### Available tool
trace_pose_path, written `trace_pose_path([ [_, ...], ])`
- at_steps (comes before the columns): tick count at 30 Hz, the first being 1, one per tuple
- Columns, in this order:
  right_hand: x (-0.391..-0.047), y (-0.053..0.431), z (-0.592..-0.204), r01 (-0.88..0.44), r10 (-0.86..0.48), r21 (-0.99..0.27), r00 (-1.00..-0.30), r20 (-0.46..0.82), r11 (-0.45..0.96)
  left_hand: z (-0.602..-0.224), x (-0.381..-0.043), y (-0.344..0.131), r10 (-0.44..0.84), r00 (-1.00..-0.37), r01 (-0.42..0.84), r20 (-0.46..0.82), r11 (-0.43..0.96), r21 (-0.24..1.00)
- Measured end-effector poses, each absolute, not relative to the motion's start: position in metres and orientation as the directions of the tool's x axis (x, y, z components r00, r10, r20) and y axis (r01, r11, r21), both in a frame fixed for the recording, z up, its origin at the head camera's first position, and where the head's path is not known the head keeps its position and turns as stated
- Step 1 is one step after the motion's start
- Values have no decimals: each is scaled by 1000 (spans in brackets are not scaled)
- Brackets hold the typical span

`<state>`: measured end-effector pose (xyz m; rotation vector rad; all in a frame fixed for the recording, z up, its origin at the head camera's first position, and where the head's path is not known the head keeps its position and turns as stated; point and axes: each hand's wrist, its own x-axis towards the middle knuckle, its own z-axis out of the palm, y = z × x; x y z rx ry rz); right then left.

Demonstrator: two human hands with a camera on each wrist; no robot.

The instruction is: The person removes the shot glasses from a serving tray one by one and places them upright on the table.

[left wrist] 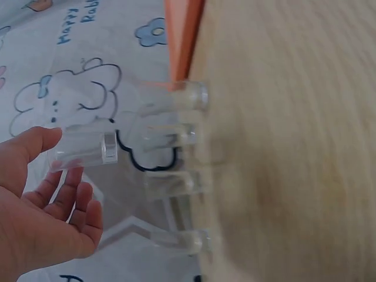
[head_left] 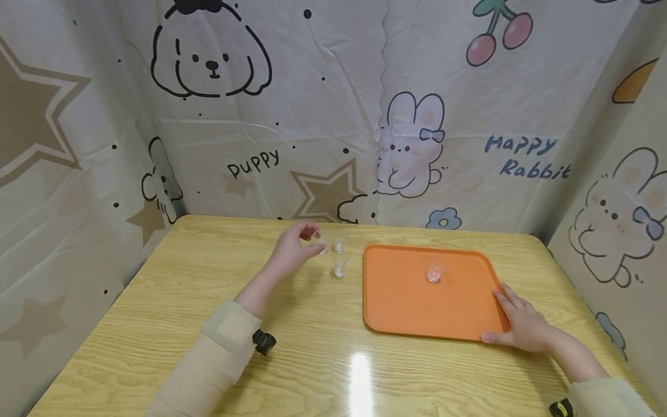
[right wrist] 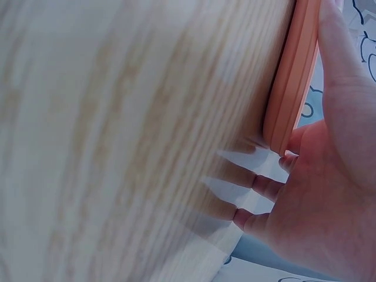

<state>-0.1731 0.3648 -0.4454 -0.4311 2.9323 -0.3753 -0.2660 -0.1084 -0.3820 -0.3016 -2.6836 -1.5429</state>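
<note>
My left hand [head_left: 292,249] pinches a small clear cup [left wrist: 85,147] between thumb and fingertips, lifted above the table at the back. In the left wrist view the cup's thick base points toward the tabletop. Just right of that hand stand two similar clear cups [head_left: 340,266] in the head view; several show in a row in the left wrist view. On an orange tray [head_left: 401,301] stands another clear cup [head_left: 434,272]. My right hand [head_left: 526,327] rests spread at the tray's near right corner, thumb along its front edge, with some fingertips on the table.
The pale wooden table [head_left: 307,370] reaches back to a cloth backdrop [head_left: 312,116] printed with rabbits, stars and a puppy. More of this cloth hangs at both sides. A bright light reflection lies on the table's front part.
</note>
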Motion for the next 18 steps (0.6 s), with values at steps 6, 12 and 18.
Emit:
trace_pose_path([
  [6,-173,367,-447,-254,-295,-272,-948,-121,928,-403,-270,-114,129,-985,163,111,527,834],
  [12,-172,366,-445,-253,-294,-274,-948,-122,928,-420,-274,-116,138,-989,116,47,546,830],
  [18,-173,365,-445,-250,-295,-281,-947,-129,926,-428,-276,-117,145,-989,92,7,585,806],
])
